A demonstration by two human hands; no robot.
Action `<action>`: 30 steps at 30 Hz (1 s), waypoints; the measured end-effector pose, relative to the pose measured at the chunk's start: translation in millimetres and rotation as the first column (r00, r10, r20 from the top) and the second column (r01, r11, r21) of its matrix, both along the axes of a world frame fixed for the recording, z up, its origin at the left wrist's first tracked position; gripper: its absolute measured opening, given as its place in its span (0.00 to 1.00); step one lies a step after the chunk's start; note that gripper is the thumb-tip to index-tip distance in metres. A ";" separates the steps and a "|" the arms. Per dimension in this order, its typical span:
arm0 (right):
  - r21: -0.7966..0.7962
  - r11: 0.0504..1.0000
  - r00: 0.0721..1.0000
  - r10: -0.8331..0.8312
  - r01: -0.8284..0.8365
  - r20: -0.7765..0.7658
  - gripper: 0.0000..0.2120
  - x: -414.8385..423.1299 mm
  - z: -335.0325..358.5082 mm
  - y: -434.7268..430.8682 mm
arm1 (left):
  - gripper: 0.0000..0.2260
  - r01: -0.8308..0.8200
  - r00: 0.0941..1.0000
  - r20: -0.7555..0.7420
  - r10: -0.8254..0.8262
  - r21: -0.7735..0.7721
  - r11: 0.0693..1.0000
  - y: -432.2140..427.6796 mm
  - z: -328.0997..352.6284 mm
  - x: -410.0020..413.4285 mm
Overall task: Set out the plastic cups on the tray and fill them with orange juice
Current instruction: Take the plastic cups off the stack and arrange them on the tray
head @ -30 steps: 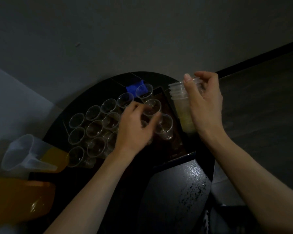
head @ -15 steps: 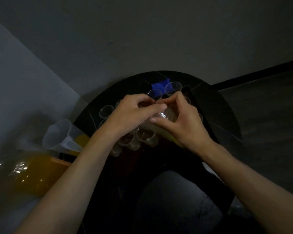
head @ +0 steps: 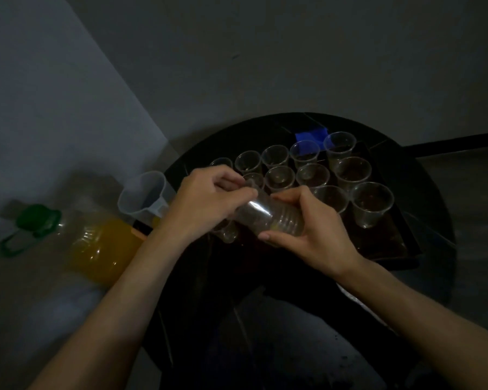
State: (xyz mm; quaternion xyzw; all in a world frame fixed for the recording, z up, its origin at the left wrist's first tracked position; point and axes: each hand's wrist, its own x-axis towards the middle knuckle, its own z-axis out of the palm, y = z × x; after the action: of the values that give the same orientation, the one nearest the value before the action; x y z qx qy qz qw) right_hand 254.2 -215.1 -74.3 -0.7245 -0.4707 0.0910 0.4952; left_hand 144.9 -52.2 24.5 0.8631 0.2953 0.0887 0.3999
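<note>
Both hands hold a nested stack of clear plastic cups (head: 268,219) tipped on its side above the near left part of the tray (head: 389,243). The right hand (head: 310,235) curls round the ribbed right end of the stack, thumb on top and fingers below. The left hand (head: 209,204) pinches the stack's smooth left end with curled fingertips.

Behind and right of the hands, single cups (head: 352,170) stand upright and empty in rows on the dark tray, 5 of them along the far row; 1 more cup shows just below the left hand. The tray sits on a round black desk (head: 434,192), with a blue patch (head: 312,134) at the desk's far side.

At the left stand a translucent jug (head: 143,197) and, nearer, a big bottle of orange juice (head: 102,249) with a green cap (head: 37,220).
</note>
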 end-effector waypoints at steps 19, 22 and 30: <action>0.091 0.986 0.985 -0.133 0.143 -0.111 0.31 10.8 -0.7 -0.6 | 0.29 -0.103 0.993 -0.020 0.113 0.283 0.954 16.4 -60.7 -75.4; 0.088 0.986 0.988 -0.131 0.139 -0.082 0.30 11.1 -0.8 -0.1 | 0.33 -0.078 0.995 -0.035 0.094 0.325 0.942 13.5 -75.5 -77.2; 0.093 0.986 0.988 -0.129 0.136 -0.080 0.29 9.7 -1.1 0.4 | 0.36 -0.046 0.991 -0.104 0.085 0.335 0.941 11.8 -100.3 -80.6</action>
State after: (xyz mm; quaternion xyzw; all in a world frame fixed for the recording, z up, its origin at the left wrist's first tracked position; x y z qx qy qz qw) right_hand 263.9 -214.7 -75.4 -0.7252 -0.4067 0.0612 0.5522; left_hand 64.3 -40.4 -75.8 0.9115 0.3276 0.0995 0.2278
